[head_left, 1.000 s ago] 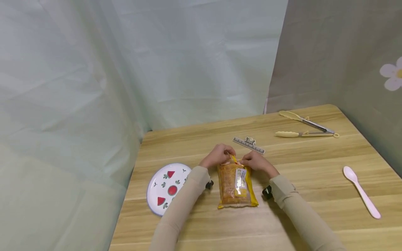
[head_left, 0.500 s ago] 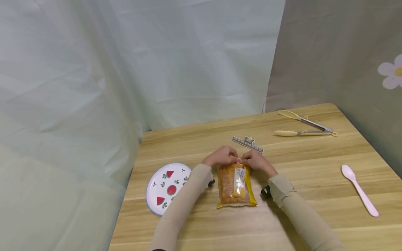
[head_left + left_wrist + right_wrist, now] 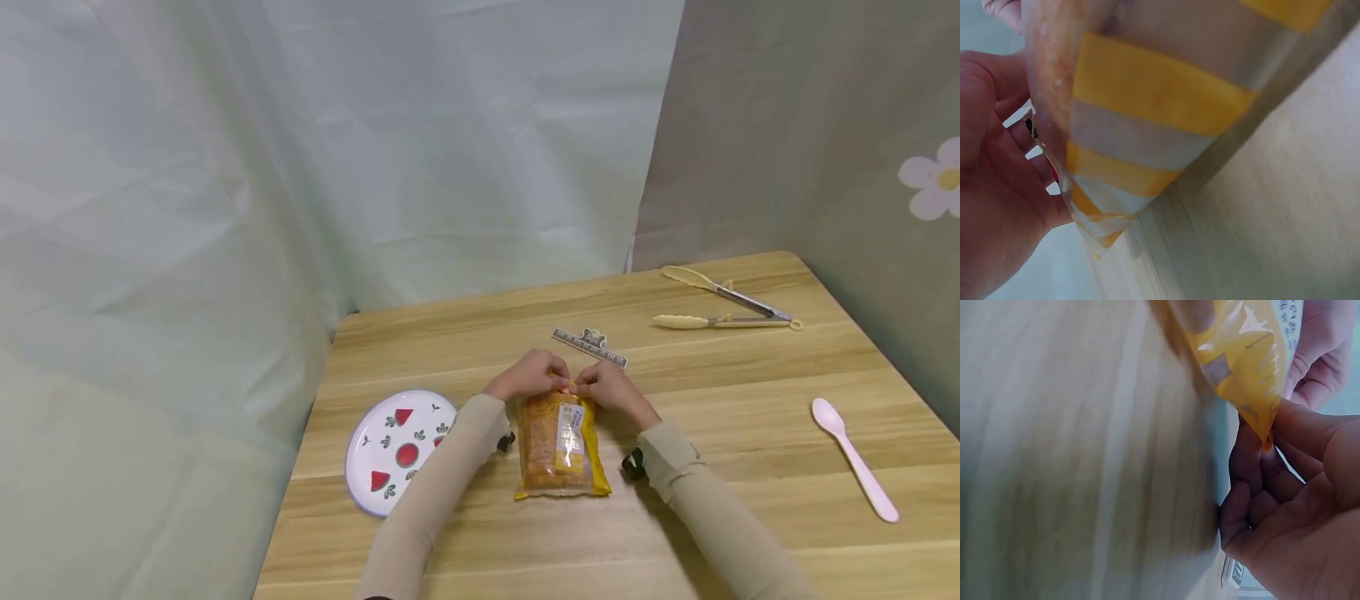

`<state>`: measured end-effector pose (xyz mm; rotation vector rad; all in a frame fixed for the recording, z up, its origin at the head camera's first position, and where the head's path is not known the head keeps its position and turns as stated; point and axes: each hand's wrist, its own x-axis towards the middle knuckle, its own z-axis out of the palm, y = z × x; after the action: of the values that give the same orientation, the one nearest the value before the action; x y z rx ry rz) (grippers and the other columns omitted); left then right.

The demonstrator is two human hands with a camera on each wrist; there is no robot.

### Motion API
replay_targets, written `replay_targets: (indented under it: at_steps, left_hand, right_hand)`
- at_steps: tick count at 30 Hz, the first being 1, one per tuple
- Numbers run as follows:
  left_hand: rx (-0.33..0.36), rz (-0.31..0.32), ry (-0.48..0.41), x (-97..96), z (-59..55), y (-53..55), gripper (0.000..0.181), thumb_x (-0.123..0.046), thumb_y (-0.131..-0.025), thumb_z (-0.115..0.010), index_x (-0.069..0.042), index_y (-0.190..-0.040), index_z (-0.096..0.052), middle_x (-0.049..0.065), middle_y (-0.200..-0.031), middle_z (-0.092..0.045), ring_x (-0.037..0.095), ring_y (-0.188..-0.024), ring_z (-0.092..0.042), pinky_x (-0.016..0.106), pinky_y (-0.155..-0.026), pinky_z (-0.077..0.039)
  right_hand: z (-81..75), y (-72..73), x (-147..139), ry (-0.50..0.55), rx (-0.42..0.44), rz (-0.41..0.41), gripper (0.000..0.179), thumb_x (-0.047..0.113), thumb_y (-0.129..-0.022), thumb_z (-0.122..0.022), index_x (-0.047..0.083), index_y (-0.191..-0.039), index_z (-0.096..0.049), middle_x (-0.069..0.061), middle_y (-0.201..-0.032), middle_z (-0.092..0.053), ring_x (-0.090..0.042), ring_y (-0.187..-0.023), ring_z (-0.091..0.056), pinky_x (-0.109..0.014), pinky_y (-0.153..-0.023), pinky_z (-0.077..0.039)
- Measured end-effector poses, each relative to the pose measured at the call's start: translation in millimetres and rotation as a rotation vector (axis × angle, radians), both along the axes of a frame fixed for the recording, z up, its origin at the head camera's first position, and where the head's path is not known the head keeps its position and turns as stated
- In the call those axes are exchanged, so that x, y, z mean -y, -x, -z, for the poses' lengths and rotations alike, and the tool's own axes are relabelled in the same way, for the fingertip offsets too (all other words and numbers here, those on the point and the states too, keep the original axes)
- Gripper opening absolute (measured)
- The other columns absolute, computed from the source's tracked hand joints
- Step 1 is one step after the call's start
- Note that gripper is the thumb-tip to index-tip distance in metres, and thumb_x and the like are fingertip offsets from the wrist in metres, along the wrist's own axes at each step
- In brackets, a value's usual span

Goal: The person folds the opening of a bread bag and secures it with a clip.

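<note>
A clear and yellow plastic bag of bread (image 3: 542, 446) lies on the wooden table, a pale label on its front. My left hand (image 3: 534, 374) pinches the far top edge of the bag from the left. Close beside it, my right hand (image 3: 611, 387) pinches the same edge from the right. In the left wrist view, the bag's yellow-striped side (image 3: 1160, 81) tapers down next to the left palm (image 3: 997, 187). The right wrist view has the bag's yellow corner (image 3: 1254, 375) between thumb and fingers of the right hand (image 3: 1297, 481).
A clip (image 3: 590, 345) with a piano-key pattern lies just beyond the hands. To the left is a round plate (image 3: 378, 446) with watermelon drawings, partly behind the left sleeve. Yellow-tipped tongs (image 3: 738, 308) lie at the back right, a pink spoon (image 3: 855, 461) at the right.
My left hand has shifted slightly right and nearer, so both hands now meet at the bag's top edge. The raised yellow strip between them has dropped out of sight.
</note>
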<state>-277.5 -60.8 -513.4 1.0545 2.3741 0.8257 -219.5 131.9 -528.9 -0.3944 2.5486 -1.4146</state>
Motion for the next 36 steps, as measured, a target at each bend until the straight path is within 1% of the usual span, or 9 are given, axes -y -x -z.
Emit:
replay_targets:
  at_steps: [4,9,12,17,19,23,25,30,36]
  left_hand:
    - [-0.006,-0.021,0.010,0.5,-1.3,-1.9,0.010,-0.010,-0.097,-0.067,-0.008,-0.092,-0.075,-0.004,-0.086,-0.070,0.010,-0.080,-0.059,0.021,-0.074,-0.049]
    - [0.006,-0.074,0.017,3.3,-5.4,-4.9,0.007,-0.010,-0.095,-0.068,-0.007,-0.091,-0.073,-0.002,-0.086,-0.069,0.010,-0.078,-0.059,0.022,-0.072,-0.050]
    - [0.021,-0.098,0.010,6.3,-6.7,-5.7,0.008,-0.011,-0.095,-0.068,-0.007,-0.091,-0.073,-0.002,-0.083,-0.068,0.009,-0.071,-0.056,0.022,-0.066,-0.048]
    - [0.056,-0.121,-0.026,13.4,-2.3,-2.8,0.009,-0.012,-0.097,-0.067,-0.007,-0.092,-0.073,-0.001,-0.073,-0.064,0.008,-0.057,-0.049,0.022,-0.056,-0.044]
    - [0.053,-0.126,-0.032,17.5,-0.2,-0.5,0.009,-0.012,-0.097,-0.067,-0.007,-0.092,-0.073,-0.001,-0.075,-0.065,0.008,-0.060,-0.051,0.022,-0.058,-0.046]
    - [0.039,-0.143,-0.036,24.3,0.0,3.0,0.010,-0.011,-0.097,-0.066,-0.006,-0.093,-0.073,0.000,-0.083,-0.068,0.011,-0.073,-0.057,0.024,-0.068,-0.049]
    - [0.042,-0.155,-0.039,25.9,-0.5,3.5,0.011,-0.011,-0.097,-0.066,-0.005,-0.093,-0.073,0.000,-0.084,-0.069,0.012,-0.077,-0.058,0.025,-0.070,-0.049]
    - [0.034,-0.197,-0.028,27.9,0.3,3.3,0.012,-0.012,-0.097,-0.066,-0.006,-0.091,-0.074,0.000,-0.084,-0.069,0.013,-0.077,-0.059,0.025,-0.071,-0.050]
    - [0.050,-0.261,-0.028,30.1,1.0,0.4,0.013,-0.011,-0.099,-0.064,-0.007,-0.091,-0.073,0.001,-0.087,-0.068,0.014,-0.081,-0.060,0.027,-0.073,-0.051]
  right_hand:
    - [0.7,-1.8,-1.5,-0.031,-0.009,0.011,0.013,0.003,-0.091,-0.071,-0.002,-0.080,-0.076,-0.004,-0.072,-0.070,-0.012,-0.063,-0.051,-0.025,-0.057,-0.042]
    - [2.4,-4.3,-4.6,-0.060,-0.016,0.019,0.015,0.004,-0.090,-0.072,0.001,-0.076,-0.074,-0.001,-0.068,-0.067,-0.012,-0.061,-0.050,-0.026,-0.057,-0.042]
    - [2.6,-5.8,-5.8,-0.063,-0.011,0.016,0.016,0.005,-0.091,-0.071,0.001,-0.075,-0.074,0.000,-0.066,-0.066,-0.012,-0.060,-0.050,-0.026,-0.056,-0.042]
    - [1.1,-8.2,-6.9,-0.083,-0.015,0.023,0.016,0.006,-0.091,-0.072,0.002,-0.077,-0.075,0.000,-0.067,-0.067,-0.012,-0.059,-0.051,-0.027,-0.056,-0.042]
    - [0.8,-9.3,-6.3,-0.086,-0.022,0.025,0.016,0.006,-0.092,-0.072,0.002,-0.077,-0.075,-0.001,-0.068,-0.068,-0.012,-0.060,-0.051,-0.028,-0.057,-0.042]
    - [0.8,-10.5,-4.9,-0.084,-0.043,0.019,0.016,0.005,-0.092,-0.071,0.001,-0.077,-0.075,-0.002,-0.068,-0.068,-0.012,-0.059,-0.050,-0.028,-0.056,-0.042]
    - [0.8,-10.9,-4.6,-0.075,-0.034,0.023,0.016,0.005,-0.092,-0.071,0.002,-0.077,-0.076,-0.001,-0.067,-0.068,-0.012,-0.059,-0.050,-0.026,-0.055,-0.041]
    - [1.3,-12.0,-6.7,-0.079,-0.029,0.018,0.016,0.006,-0.092,-0.071,0.003,-0.077,-0.076,0.001,-0.065,-0.066,-0.011,-0.057,-0.047,-0.025,-0.054,-0.039]
    - [0.7,-13.3,-9.5,-0.101,-0.042,0.017,0.019,0.008,-0.093,-0.071,0.004,-0.074,-0.075,0.002,-0.063,-0.064,-0.010,-0.056,-0.045,-0.025,-0.053,-0.036]
